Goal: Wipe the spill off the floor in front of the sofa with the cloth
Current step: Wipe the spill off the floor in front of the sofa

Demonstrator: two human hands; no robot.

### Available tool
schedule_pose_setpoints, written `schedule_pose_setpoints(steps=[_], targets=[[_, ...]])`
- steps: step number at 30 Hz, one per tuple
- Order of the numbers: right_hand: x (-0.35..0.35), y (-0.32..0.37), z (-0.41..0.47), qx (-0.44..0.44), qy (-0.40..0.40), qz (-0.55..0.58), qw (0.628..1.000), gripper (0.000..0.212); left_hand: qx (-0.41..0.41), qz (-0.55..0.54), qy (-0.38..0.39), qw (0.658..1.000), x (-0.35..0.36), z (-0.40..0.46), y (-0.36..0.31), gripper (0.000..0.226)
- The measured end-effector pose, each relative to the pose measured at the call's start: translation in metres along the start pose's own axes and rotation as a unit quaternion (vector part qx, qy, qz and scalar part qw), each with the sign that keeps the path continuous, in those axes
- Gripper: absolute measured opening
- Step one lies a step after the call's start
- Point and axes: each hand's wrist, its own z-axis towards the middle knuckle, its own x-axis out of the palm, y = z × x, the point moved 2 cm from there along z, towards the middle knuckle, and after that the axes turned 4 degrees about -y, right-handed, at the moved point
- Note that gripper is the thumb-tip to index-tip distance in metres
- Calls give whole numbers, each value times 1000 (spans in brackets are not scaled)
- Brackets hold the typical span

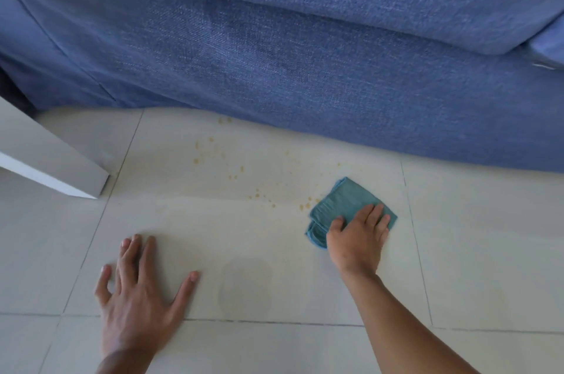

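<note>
While the right hand [358,235] presses flat on a folded teal cloth [341,206], fingers extended over its near corner, the left hand [137,294] rests palm-down on the pale tiled floor [473,251], fingers spread wide and holding nothing. Brownish droplets of the spill [241,172] scatter across the tile between the cloth and the base of the blue fabric sofa [274,47]; the nearest drops lie just beside the cloth's left edge. At far left, a white furniture panel [45,157] meets the floor.
</note>
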Motion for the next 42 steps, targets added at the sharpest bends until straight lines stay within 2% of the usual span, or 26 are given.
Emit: schedule_pose_setpoints(steps=[6, 9, 14, 16, 21, 27, 37, 42], targets=[[-6, -17, 18, 46, 23, 8, 999, 87, 4, -3, -1, 1000, 0, -1, 0, 98], [-11, -22, 36, 34, 19, 6, 999, 85, -1, -10, -2, 1000, 0, -1, 0, 98], [-12, -22, 57, -26, 9, -20, 999, 81, -4, -13, -4, 1000, 1, 0, -1, 99], [-10, -17, 63, -62, -3, -34, 998, 85, -3, -8, 3, 1000, 1, 1, -2, 101], [-3, -3, 78, -164, -12, -93, 982, 87, 0, -8, 15, 1000, 1, 2, -2, 105], [7, 32, 86, -227, -31, -112, 967, 90, 9, -5, 11, 1000, 3, 4, 1, 104], [38, 106, 54, -384, 14, -120, 915, 72, 14, 2, 9, 1000, 4, 1, 4, 98], [38, 79, 21, -430, 32, -112, 895, 71, 12, 6, 7, 1000, 3, 0, 3, 96]])
